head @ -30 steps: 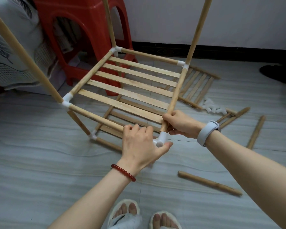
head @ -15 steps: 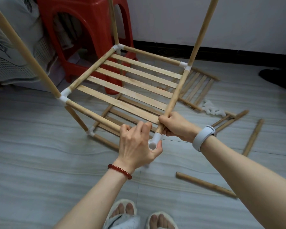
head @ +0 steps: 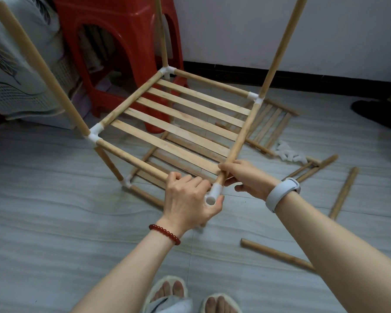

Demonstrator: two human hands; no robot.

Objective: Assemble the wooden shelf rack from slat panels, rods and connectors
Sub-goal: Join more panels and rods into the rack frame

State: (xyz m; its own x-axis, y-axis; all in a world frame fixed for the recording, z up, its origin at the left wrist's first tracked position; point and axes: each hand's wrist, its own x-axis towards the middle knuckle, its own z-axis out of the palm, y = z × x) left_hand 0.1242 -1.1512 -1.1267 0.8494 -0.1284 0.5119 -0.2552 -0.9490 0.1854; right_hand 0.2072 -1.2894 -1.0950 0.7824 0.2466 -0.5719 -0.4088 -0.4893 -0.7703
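Observation:
A partly built wooden rack stands on the floor, its upper slat panel [head: 181, 123] raised above a lower panel. Upright rods rise from white corner connectors [head: 94, 133] at three corners. At the near corner, my left hand [head: 187, 199] grips a white connector [head: 213, 195] whose open socket faces me. My right hand [head: 246, 179] pinches the panel's right side rod [head: 242, 136] just above that connector. The connector sits on the end of this rod.
A spare slat panel [head: 271, 125] lies flat on the floor behind the rack, next to a small heap of white connectors [head: 289, 153]. Loose rods [head: 278, 254] lie at the right. A red plastic stool [head: 113, 53] stands at the back left. My slippered feet are at the bottom.
The near corner connector has turned so its open socket now faces me. My left hand has shifted its grip under it; the rack has tilted slightly.

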